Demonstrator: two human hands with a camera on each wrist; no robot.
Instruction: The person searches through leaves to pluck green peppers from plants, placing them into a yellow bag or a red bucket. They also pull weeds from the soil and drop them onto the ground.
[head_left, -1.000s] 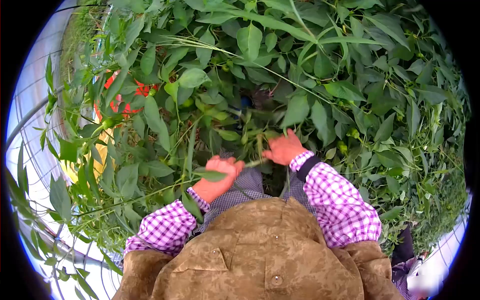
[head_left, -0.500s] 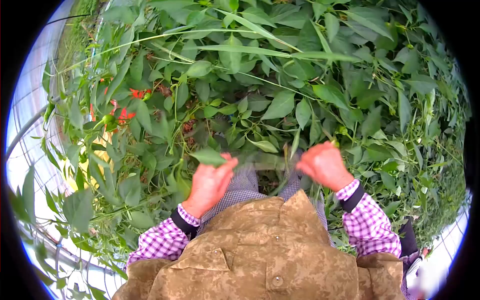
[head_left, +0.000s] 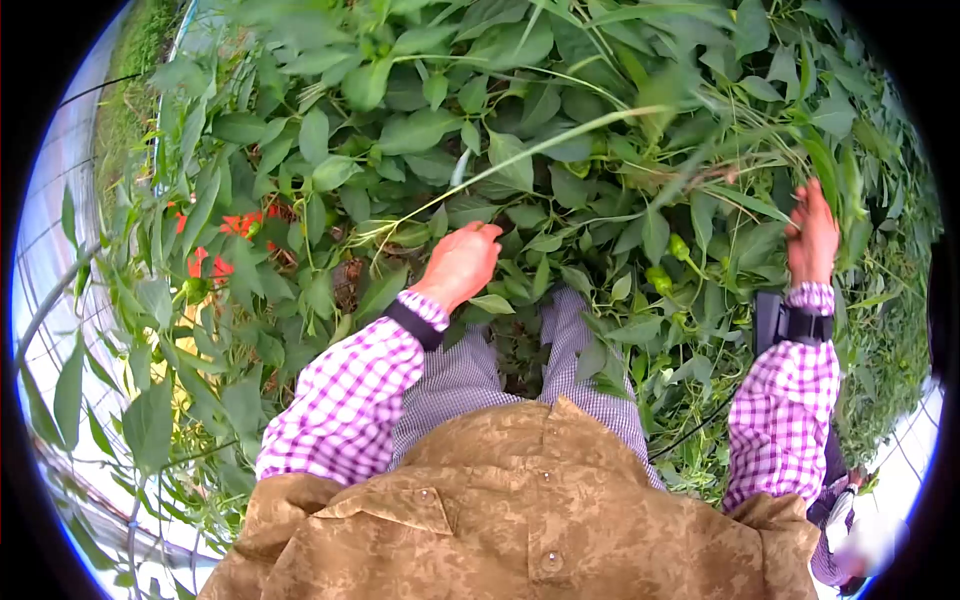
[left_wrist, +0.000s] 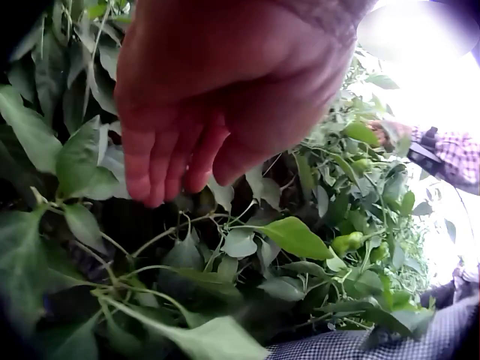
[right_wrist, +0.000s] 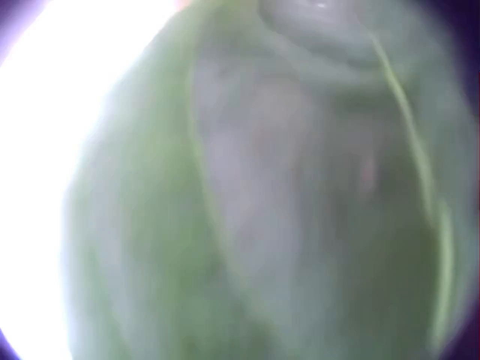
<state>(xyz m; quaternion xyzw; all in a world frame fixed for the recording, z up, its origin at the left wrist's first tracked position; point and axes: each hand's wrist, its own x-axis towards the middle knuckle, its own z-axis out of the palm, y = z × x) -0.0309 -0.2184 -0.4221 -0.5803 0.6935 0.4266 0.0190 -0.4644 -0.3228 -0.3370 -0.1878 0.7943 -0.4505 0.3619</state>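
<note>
My left hand (head_left: 462, 265) is over the pepper plants in the middle of the head view, palm down. In the left wrist view its fingers (left_wrist: 161, 161) hang loosely bent above stems and leaves, with nothing between them. Out to the right, my right hand (head_left: 813, 235) is raised beside the foliage. Thin grassy stems (head_left: 745, 165), partly blurred, reach toward its fingertips; I cannot tell whether it grips them. A blurred green leaf (right_wrist: 142, 202) fills most of the right wrist view and hides that hand. Green peppers (head_left: 660, 278) hang between the two hands.
Dense pepper leaves (head_left: 420, 130) spread across the front. A long grass stalk (head_left: 540, 147) slants over them. Something red (head_left: 240, 223) shows through leaves on the left, above something yellow (head_left: 190, 345). A curved pipe (head_left: 50, 290) runs at the far left. Part of another person (head_left: 840, 520) appears lower right.
My right hand has swung from the middle far out to the right. The left hand has moved forward and slightly right, off the leaf beside it. The two hands are now wide apart.
</note>
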